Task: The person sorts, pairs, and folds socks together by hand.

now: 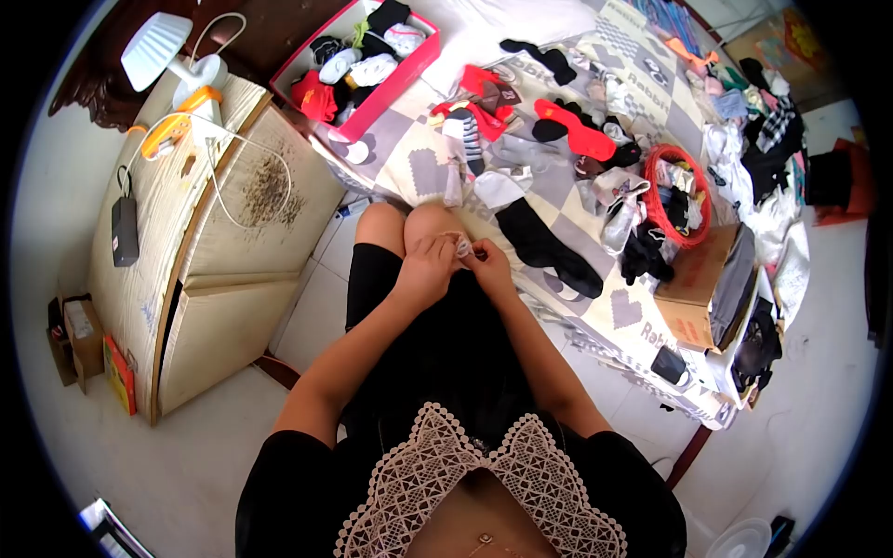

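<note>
Above my knees, my left hand (pixel 430 268) and my right hand (pixel 490 268) meet with their fingers closed on a small, bunched pale sock (pixel 462 247). Much of it is covered by my fingers. On the bed just beyond my right hand lies a long black sock (pixel 544 244), with a white sock (pixel 499 189) against its upper end. A striped sock (pixel 462 137) and red socks (pixel 581 132) lie farther back.
A red-pink box (pixel 423 65) of rolled socks sits at the bed's back left. To the right are a red basket (pixel 654 191) and a cardboard box (pixel 693 284). A worn cabinet (pixel 233 316) with a lamp (pixel 156 51) stands at my left.
</note>
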{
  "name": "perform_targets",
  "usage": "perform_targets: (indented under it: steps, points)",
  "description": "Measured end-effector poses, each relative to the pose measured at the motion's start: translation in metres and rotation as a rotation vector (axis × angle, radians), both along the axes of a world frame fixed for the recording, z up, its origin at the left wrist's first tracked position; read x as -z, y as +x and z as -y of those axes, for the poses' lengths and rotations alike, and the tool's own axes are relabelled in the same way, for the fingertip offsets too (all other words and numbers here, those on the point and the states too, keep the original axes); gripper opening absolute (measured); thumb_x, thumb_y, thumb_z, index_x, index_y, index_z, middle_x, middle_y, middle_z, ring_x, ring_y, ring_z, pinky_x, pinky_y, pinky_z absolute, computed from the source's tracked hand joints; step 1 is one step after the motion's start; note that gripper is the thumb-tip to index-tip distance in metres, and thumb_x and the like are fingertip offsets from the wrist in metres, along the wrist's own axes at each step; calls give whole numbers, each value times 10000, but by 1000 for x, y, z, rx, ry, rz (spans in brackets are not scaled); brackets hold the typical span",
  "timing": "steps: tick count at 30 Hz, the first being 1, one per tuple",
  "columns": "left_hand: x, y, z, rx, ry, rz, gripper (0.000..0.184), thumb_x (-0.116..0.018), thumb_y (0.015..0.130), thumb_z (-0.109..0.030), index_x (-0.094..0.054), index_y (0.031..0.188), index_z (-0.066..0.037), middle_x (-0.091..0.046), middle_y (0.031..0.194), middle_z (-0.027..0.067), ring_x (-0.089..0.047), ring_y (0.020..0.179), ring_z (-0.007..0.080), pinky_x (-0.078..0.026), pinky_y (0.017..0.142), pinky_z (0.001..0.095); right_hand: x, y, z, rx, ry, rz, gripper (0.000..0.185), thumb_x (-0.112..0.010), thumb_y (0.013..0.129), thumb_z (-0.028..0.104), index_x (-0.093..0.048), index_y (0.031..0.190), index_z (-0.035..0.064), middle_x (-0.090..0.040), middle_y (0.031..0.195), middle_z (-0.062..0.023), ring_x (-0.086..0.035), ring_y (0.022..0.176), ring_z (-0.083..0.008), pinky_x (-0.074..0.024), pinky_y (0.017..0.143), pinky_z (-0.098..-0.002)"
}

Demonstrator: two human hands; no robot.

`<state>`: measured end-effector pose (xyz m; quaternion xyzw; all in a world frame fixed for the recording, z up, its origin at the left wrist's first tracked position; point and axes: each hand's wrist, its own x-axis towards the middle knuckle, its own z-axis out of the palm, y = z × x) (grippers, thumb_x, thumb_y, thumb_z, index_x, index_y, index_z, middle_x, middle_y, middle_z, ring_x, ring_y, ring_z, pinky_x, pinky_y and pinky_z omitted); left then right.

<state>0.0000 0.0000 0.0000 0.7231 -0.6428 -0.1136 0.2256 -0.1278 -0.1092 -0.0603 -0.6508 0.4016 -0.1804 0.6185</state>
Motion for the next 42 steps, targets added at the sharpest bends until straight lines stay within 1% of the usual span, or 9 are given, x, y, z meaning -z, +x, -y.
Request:
perform_targets:
  steps: [7, 9, 11, 15, 23, 27, 31, 36, 42]
  points:
    - [-14, 1, 2, -122, -59, -159, 409, -703, 721, -120, -543, 1078, -2, -608, 1028, 148, -549, 1038, 317, -442, 873, 392, -27, -1, 7, -111, -161, -114, 287, -710, 794, 291, -628, 868, 26, -640, 756, -59, -586, 674, -144, -462, 639, -294]
    - [-25, 9, 4, -153, -19, -247, 373, -713, 728, -136, -550, 1040, -13, -613, 1011, 152, -566, 1013, 320, -456, 857, 380, -41, -3, 17, -218, 135, -16, 329, -669, 838, 311, -621, 990, 24, -640, 859, -33, -589, 762, -123, -461, 659, -285]
    - [-35, 14, 2, -397, 151, -671, 340, -748, 732, -137, -535, 972, -27, -622, 977, 143, -619, 905, 268, -482, 792, 332, -57, -4, 20, -166, 184, 68, 356, -637, 865, 320, -594, 1064, 27, -626, 922, -22, -579, 814, -112, -459, 689, -272]
    - [-18, 13, 2, -267, -196, -1507, 278, -728, 769, -8, -513, 943, -39, -633, 931, 66, -606, 852, 112, -487, 758, 237, -78, 1, 17, -216, 440, 307, 420, -557, 926, 346, -514, 1226, 56, -583, 1039, -1, -547, 919, -85, -440, 786, -231]
    - [-37, -3, 3, -381, -261, -1676, 240, -691, 800, 13, -511, 947, -46, -626, 915, 71, -610, 836, 117, -502, 749, 234, -39, 0, 13, -167, 523, 469, 183, -543, 947, 267, -570, 1000, 94, -571, 896, 31, -527, 790, -55, -442, 738, -227]
    - [-24, -12, 5, -428, -180, -1584, 208, -676, 799, 15, -524, 925, -53, -637, 903, 78, -624, 754, 131, -513, 673, 242, -63, 9, -3, 60, 700, 677, 167, -524, 956, 248, -561, 984, 87, -564, 863, 26, -536, 772, -64, -446, 729, -226]
    - [-35, -27, 10, -482, -143, -949, 271, -722, 747, -90, -522, 918, -27, -637, 850, 122, -643, 701, 198, -511, 629, 301, -61, 11, -3, 231, 852, 516, 192, -520, 956, 255, -545, 911, 70, -581, 838, 10, -577, 768, -115, -459, 705, -262]
    - [-33, -23, 13, -625, -126, -571, 351, -732, 704, -172, -509, 924, -14, -614, 853, 171, -652, 696, 282, -508, 631, 359, -84, 14, -18, -47, -211, 92, 107, -617, 869, 125, -573, 878, 28, -604, 737, -34, -565, 643, -150, -454, 604, -283]
    - [-22, -12, 5, -798, -357, -556, 306, -662, 768, -62, -448, 987, -45, -573, 902, 107, -619, 733, 275, -505, 645, 345, -132, 23, -45, -182, -397, 197, 174, -634, 829, 66, -566, 985, 29, -573, 813, -63, -534, 673, -120, -438, 621, -245]
